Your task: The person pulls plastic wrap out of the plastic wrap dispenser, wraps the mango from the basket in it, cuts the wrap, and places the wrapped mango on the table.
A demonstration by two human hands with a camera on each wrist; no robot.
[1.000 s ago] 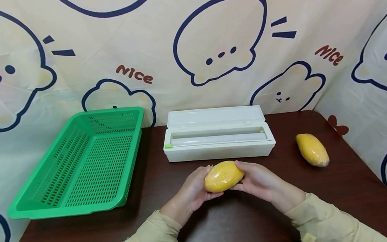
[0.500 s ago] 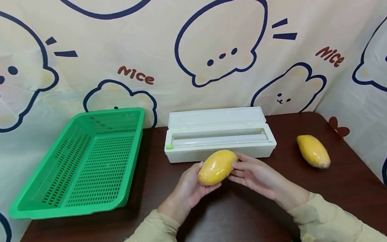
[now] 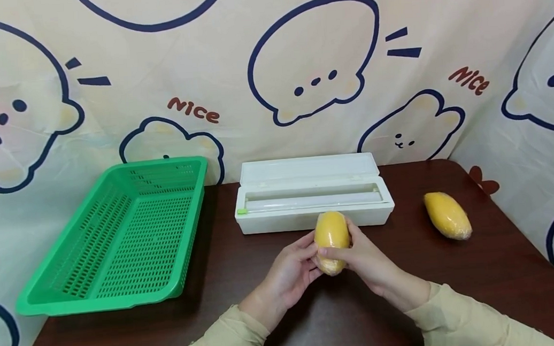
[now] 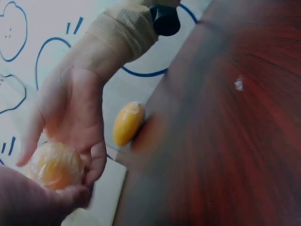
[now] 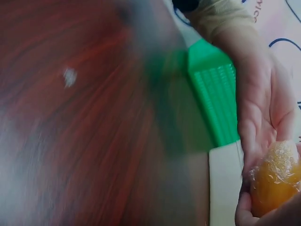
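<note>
A yellow mango (image 3: 331,231) in clear plastic film is held upright above the table, in front of the white box. My right hand (image 3: 375,265) grips it, thumb across its near face and fingers behind. From the other side my left hand (image 3: 284,277) holds its lower left part with thumb and fingertips, the palm turned toward it. Crinkled film bunches over the end of the mango (image 5: 275,181) in the right wrist view. A second wrapped mango (image 3: 448,215) lies on the table at the right.
Behind the hands stands a white cling film dispenser (image 3: 314,221), lid raised, with a roll inside and a green slider (image 3: 242,211) at its left. A green slotted basket (image 3: 100,304) occupies the left of the brown table (image 3: 497,286). A printed cloth hangs behind.
The mango has turned from lying sideways across both hands to standing upright. It shifted slightly right, and my right thumb has come over its front. The other mango has stayed in place.
</note>
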